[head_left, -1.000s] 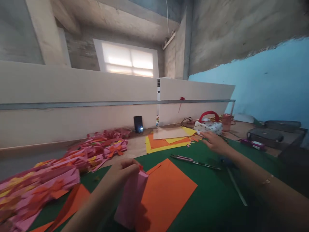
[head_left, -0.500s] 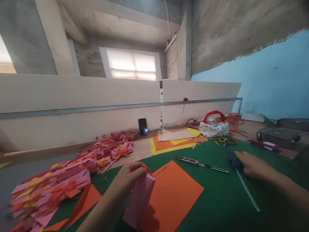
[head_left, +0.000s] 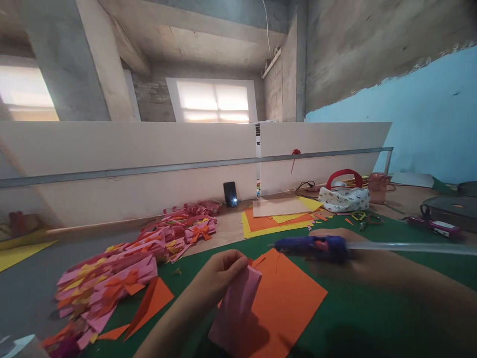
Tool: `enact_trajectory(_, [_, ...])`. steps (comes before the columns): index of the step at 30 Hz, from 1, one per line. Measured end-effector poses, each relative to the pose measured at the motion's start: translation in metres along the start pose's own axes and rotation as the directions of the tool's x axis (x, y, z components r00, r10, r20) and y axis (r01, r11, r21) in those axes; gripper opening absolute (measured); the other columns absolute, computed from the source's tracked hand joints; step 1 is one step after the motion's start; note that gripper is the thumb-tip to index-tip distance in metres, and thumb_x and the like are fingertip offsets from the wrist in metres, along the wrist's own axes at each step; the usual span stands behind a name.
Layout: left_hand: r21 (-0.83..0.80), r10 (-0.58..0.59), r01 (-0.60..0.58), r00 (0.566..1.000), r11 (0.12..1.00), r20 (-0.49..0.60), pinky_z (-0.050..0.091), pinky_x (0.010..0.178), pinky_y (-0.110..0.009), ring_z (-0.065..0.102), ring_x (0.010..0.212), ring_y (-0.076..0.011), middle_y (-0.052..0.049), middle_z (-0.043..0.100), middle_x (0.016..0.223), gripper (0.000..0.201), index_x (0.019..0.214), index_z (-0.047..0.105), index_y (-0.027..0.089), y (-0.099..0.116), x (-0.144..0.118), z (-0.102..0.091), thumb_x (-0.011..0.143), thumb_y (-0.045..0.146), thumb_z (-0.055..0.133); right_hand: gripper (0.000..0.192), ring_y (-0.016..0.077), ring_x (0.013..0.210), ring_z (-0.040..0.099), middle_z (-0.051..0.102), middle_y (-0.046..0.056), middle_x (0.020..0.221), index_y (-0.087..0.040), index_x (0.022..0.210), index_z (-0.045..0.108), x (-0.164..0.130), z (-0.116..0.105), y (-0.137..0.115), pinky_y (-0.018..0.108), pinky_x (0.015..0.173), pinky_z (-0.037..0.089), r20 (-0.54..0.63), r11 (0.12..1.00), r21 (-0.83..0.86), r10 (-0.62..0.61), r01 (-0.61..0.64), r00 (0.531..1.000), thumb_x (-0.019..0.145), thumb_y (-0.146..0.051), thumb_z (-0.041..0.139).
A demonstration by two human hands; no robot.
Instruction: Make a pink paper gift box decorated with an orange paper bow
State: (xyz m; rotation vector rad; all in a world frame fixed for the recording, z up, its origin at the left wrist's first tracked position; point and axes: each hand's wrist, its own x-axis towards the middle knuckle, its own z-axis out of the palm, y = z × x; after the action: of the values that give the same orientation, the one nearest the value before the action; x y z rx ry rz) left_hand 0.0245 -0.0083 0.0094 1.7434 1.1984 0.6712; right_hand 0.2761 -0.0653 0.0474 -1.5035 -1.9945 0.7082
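Note:
My left hand [head_left: 219, 278] pinches the top of a folded pink paper piece [head_left: 236, 313], with a bit of orange paper showing at its upper edge. Under it lies an orange paper sheet [head_left: 294, 296] on the green mat [head_left: 357, 323]. My right hand [head_left: 330, 271], blurred by motion, is closed around a dark blue glue gun [head_left: 311, 247]. A long clear glue stick [head_left: 410, 247] juts from the gun's back toward the right. The nozzle points left, a short way beyond the pink piece and apart from it.
Pink paper pieces with orange and yellow bows [head_left: 126, 283] are heaped on the left. Behind stand a phone [head_left: 230, 194] and a white bag with a red handle [head_left: 345, 199]. Stacked paper sheets [head_left: 278, 209], pliers [head_left: 367, 221] and a purple device [head_left: 434, 227] lie farther back.
My right hand has lifted the glue gun and swung it left toward the pink piece. The snips and pen on the mat are now mostly hidden behind it. The view has turned slightly left.

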Motion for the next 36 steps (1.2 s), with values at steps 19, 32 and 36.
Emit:
enact_trajectory(19, [-0.293,0.069,-0.057,0.997,0.955,0.032,0.034,0.059,-0.022,0.051,0.062,-0.0110,0.004,0.058,0.062,0.024,0.071,0.057,0.017,-0.009,0.005,0.002,0.057,0.032,0.070,0.028,0.0102,0.052,0.046,0.057,-0.003,0.061,-0.019,0.064,0.053,0.030,0.020,-0.027,0.021,0.044,0.024,0.118,0.878,-0.364,-0.287,0.310,0.951,0.069,-0.045,0.064])
enact_trajectory(32, [-0.201,0.086,-0.081,0.996,0.976,0.013,0.034,0.055,-0.021,0.049,0.058,-0.0097,0.006,0.056,0.059,0.018,0.072,0.057,0.016,-0.003,0.002,0.003,0.055,0.015,0.064,0.029,0.0132,0.056,0.049,0.062,-0.001,0.064,-0.019,0.064,0.057,0.029,0.023,-0.027,0.022,0.048,0.024,0.098,0.856,-0.457,-0.222,0.242,0.970,0.067,-0.047,0.065])
enact_trajectory(36, [-0.163,0.100,-0.097,0.995,0.982,0.006,0.035,0.055,-0.021,0.050,0.060,-0.0105,0.005,0.056,0.062,0.019,0.073,0.058,0.015,-0.006,0.004,0.003,0.055,0.015,0.064,0.027,0.0133,0.055,0.049,0.061,-0.001,0.062,-0.020,0.063,0.057,0.030,0.024,-0.026,0.022,0.047,0.024,0.090,0.860,-0.464,-0.193,0.213,0.977,0.066,-0.045,0.066])
